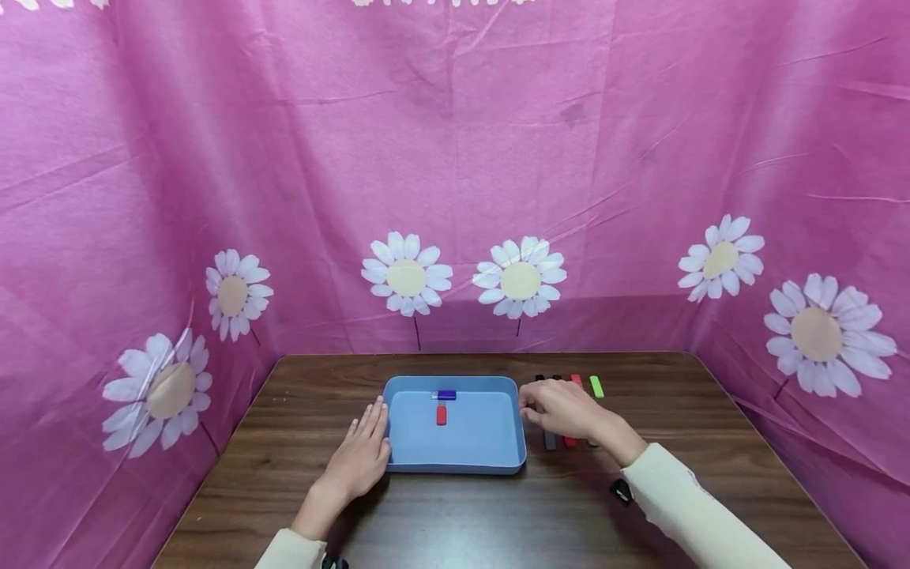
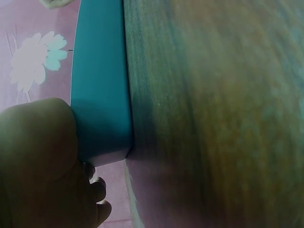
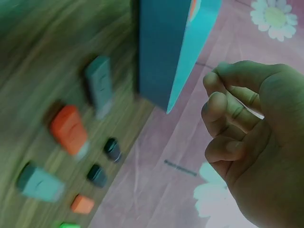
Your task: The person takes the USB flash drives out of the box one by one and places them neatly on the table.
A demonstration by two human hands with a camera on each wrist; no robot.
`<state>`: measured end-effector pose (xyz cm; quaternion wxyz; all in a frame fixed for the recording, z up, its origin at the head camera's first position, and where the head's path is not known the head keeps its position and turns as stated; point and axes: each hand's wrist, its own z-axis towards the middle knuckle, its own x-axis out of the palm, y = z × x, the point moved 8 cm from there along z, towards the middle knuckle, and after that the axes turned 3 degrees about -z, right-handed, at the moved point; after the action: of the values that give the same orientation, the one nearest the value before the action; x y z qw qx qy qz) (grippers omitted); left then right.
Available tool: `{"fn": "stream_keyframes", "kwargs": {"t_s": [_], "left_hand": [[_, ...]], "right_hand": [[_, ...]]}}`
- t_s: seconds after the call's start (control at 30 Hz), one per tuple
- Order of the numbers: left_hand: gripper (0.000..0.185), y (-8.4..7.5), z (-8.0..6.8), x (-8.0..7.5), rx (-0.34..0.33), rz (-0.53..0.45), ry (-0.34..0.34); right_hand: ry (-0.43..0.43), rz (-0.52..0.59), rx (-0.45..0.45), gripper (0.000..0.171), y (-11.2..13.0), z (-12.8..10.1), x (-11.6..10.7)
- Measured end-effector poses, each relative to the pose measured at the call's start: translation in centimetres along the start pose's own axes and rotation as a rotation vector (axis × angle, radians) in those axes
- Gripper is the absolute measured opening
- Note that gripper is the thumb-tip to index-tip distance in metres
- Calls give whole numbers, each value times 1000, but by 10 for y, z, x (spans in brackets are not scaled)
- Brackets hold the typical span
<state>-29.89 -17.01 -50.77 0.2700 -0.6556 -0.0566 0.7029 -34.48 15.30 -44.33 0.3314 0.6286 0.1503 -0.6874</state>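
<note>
The blue tray (image 1: 455, 462) is touched on its left wall by the flat, straight-fingered left hand (image 1: 361, 454), while the empty, loosely curled right hand (image 1: 562, 409) is held over USB sticks (image 1: 558, 438) by its right wall.

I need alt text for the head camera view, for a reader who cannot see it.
A person's left hand rests flat against the left wall of a blue tray on a wooden table. The tray holds a red stick and a purple one. The right hand hovers over coloured sticks beside it.
</note>
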Motion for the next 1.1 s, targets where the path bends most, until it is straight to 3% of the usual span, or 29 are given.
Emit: {"fn": "stream_keyframes", "kwargs": {"t_s": [0.33,0.6,1.1], "left_hand": [[61,0,3,2,-47,29,70],[60,0,1,1,-43,27,61],[60,-3,0,-1,-44,25,59]], "right_hand": [[16,-21,-28,4,22,36,-2],[52,-16,-14,5,31,61,1],[76,-25,-35,6,46,102,28]]}}
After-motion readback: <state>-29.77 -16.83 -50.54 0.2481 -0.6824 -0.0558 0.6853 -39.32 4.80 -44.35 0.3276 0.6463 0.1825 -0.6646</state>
